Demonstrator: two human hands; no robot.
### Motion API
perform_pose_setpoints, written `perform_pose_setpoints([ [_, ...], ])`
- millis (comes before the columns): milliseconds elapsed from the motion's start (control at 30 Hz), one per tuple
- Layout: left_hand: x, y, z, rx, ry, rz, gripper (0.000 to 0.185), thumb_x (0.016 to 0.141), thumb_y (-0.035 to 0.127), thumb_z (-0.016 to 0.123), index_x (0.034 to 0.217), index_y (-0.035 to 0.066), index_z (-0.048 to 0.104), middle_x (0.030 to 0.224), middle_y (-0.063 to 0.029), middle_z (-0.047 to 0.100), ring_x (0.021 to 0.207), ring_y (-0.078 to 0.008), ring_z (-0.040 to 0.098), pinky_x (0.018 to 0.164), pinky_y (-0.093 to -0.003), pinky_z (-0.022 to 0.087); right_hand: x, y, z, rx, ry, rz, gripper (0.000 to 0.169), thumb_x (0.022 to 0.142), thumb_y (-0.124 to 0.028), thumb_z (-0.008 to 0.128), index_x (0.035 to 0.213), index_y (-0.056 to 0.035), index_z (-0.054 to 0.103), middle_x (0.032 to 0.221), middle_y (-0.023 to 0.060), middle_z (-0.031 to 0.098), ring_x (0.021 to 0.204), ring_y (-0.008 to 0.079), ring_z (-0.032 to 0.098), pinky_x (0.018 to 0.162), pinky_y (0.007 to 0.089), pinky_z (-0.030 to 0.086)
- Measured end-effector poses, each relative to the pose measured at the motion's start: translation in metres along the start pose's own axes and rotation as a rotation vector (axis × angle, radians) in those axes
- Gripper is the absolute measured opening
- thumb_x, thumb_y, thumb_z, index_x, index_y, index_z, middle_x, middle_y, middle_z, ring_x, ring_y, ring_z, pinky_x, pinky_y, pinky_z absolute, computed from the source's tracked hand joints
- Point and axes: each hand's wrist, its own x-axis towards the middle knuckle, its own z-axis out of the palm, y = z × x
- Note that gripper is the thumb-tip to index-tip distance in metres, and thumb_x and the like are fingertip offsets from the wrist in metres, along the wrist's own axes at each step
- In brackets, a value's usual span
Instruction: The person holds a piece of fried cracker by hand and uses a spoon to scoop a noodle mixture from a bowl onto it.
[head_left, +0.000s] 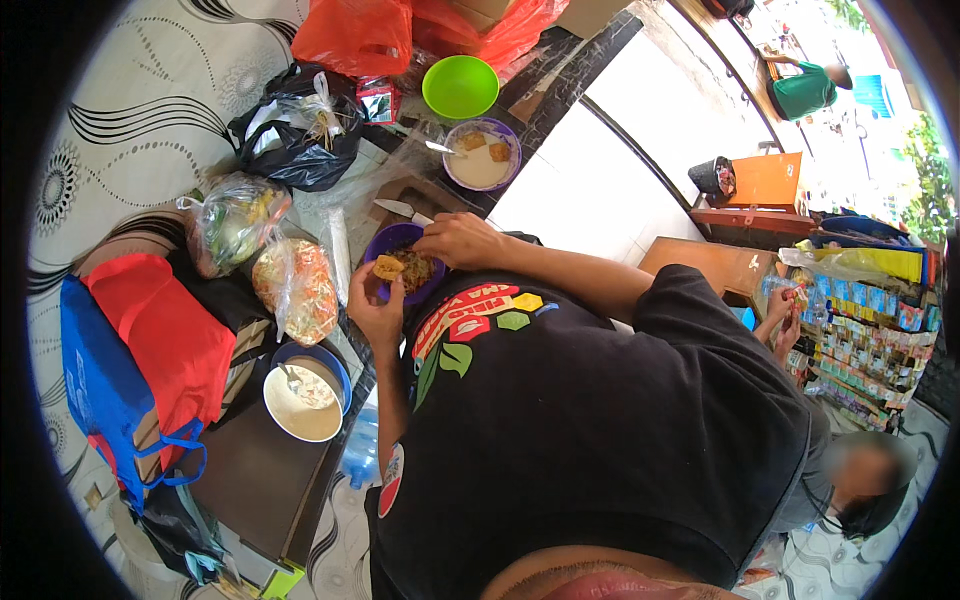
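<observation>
My left hand (375, 307) pinches a golden-brown piece of food (389, 267), seemingly fried tofu, at the near left rim of a purple bowl (373, 246). Shredded brownish filling (415, 271) lies inside that bowl, close against my black shirt. Over the bowl's other side reaches my right hand (465, 240), fingers bent down to the filling; whether they grip any of it is hidden. A knife (393, 206) with a pale handle lies just beyond the bowl. Farther out, a second purple bowl (480, 174) contains white batter, two brown pieces and a spoon (442, 148).
A green bowl (460, 86) stands past the batter. Leftward are a black plastic bag (315, 161), clear bags of vegetables (232, 225) and shredded vegetables (296, 289), and a cream bowl (281, 420) with cutlery. Another person (862, 480) sits at right near hanging sachets (870, 330).
</observation>
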Motion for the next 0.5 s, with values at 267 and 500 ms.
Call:
perform_pose_setpoints([
  [267,0.001,-0.002,-0.001,-0.058,-0.015,0.032,0.04,0.079,-0.005,0.073,0.116,-0.004,0.058,0.108,-0.0129,0.066,0.098,-0.0194,0.067,0.088,-0.0318,0.054,0.003,-0.002,0.003,0.008,0.074,-0.022,0.021,0.085,-0.02,0.063,0.103,-0.0126,0.071,0.089,0.0053,0.068,0.085,0.0273,0.065,0.073,0.0398,0.055],
  [500,-0.002,-0.003,-0.012,-0.026,0.091,0.085,0.041,0.077,-0.007,0.073,0.116,-0.004,0.06,0.112,-0.0136,0.064,0.101,-0.0192,0.066,0.089,-0.0312,0.055,0.011,-0.002,-0.007,0.187,0.199,0.1,0.018,0.091,-0.013,0.063,0.103,-0.0027,0.072,0.094,0.0169,0.071,0.086,0.0317,0.069,0.076,0.0403,0.054],
])
